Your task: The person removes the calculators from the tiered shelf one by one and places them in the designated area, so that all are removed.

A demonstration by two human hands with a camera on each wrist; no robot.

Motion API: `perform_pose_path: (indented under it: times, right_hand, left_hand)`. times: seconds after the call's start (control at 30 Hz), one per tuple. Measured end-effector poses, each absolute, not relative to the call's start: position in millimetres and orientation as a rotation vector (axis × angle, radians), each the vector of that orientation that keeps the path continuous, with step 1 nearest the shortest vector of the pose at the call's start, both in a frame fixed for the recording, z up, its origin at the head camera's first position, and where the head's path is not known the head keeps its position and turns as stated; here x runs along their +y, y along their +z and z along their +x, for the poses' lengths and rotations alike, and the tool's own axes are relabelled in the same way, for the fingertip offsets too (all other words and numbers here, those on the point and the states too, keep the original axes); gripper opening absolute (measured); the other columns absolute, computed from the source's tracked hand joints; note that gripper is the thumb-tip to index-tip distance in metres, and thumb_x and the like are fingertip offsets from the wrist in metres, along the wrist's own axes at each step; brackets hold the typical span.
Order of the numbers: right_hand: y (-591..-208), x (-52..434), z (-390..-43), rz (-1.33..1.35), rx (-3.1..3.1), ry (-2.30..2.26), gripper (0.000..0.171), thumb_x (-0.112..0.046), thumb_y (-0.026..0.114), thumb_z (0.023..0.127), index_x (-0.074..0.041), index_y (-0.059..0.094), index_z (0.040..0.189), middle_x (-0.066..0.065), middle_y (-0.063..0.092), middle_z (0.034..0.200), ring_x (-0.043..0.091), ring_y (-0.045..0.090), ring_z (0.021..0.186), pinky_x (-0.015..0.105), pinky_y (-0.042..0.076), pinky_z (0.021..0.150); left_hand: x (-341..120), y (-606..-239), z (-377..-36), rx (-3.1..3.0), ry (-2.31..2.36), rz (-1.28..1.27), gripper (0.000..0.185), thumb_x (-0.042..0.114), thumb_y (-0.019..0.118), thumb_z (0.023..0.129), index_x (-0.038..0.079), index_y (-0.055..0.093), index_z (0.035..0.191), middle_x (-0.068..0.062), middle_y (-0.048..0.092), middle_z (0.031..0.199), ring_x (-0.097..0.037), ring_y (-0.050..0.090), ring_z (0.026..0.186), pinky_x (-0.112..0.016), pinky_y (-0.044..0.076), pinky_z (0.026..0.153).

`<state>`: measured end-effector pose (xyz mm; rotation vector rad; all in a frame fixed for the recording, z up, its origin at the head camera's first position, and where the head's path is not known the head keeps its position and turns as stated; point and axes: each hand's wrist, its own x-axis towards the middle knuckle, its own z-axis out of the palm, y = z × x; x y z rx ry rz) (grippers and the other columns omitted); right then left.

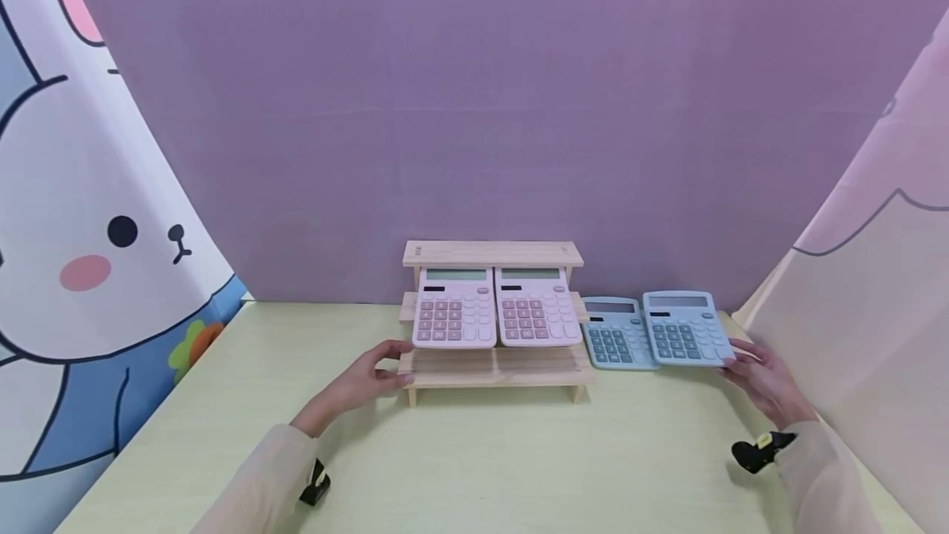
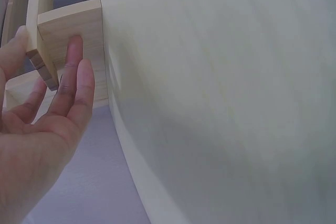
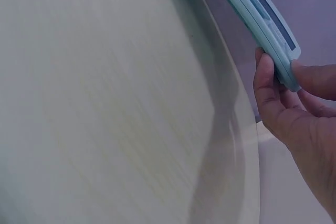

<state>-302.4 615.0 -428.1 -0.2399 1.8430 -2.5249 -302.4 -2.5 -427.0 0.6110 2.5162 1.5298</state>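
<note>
The right hand pinches the edge of the blue calculator just right of the wooden rack, lifting it slightly. The left hand has straight fingers pressed on the rack's left end. That thin edge grip looks sketchy; the calculator could slip out, or bump the second blue calculator.

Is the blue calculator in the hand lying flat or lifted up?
Lifted: the right hand pinches the blue calculator, overlapping its twin.
</note>
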Motion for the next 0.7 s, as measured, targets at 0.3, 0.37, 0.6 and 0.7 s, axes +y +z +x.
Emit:
perform_pose_path:
  times: [0.3, 0.37, 0.6, 0.7]
  right_hand:
    - [-433.4, 624.2, -301.9, -0.171, 1.849, -2.514, 0.041, 0.018, 0.038, 0.087, -0.017, 0.059, 0.093, -0.001, 0.065, 0.086, 0.010, 0.063, 0.078, 0.022, 0.054, 0.071]
    - [-434.5, 625.4, -302.1, -0.155, 1.851, -2.515, 0.039, 0.017, 0.039, 0.087, -0.017, 0.059, 0.092, -0.001, 0.065, 0.085, 0.010, 0.063, 0.078, 0.022, 0.054, 0.071]
    - [-437.5, 631.2, -303.4, -0.150, 1.834, -2.515, 0.040, 0.017, 0.038, 0.088, -0.017, 0.058, 0.091, -0.001, 0.064, 0.085, 0.009, 0.063, 0.078, 0.021, 0.054, 0.070]
    - [-437.8, 632.5, -303.8, -0.110, 1.850, -2.496, 0.037, 0.016, 0.039, 0.088, -0.016, 0.056, 0.091, -0.001, 0.064, 0.085, 0.009, 0.062, 0.078, 0.022, 0.054, 0.070]
  left_hand:
    - [-1.0, -425.7, -301.0, 2.538, 1.516, 0.590, 0.058, 0.026, 0.066, 0.084, 0.004, 0.041, 0.131, -0.017, 0.046, 0.126, -0.030, 0.050, 0.111, -0.035, 0.049, 0.089]
    - [-1.0, -425.9, -301.0, 2.539, 1.517, 0.584, 0.058, 0.026, 0.067, 0.084, 0.004, 0.041, 0.131, -0.017, 0.046, 0.126, -0.030, 0.050, 0.112, -0.036, 0.049, 0.090]
    - [-1.7, -427.8, -302.4, 2.540, 1.512, 0.589, 0.059, 0.027, 0.066, 0.084, 0.004, 0.041, 0.131, -0.017, 0.046, 0.126, -0.032, 0.051, 0.111, -0.036, 0.049, 0.089]
    - [-1.6, -427.7, -302.4, 2.542, 1.511, 0.589, 0.059, 0.028, 0.066, 0.084, 0.004, 0.041, 0.131, -0.018, 0.046, 0.126, -0.032, 0.051, 0.111, -0.035, 0.050, 0.088]
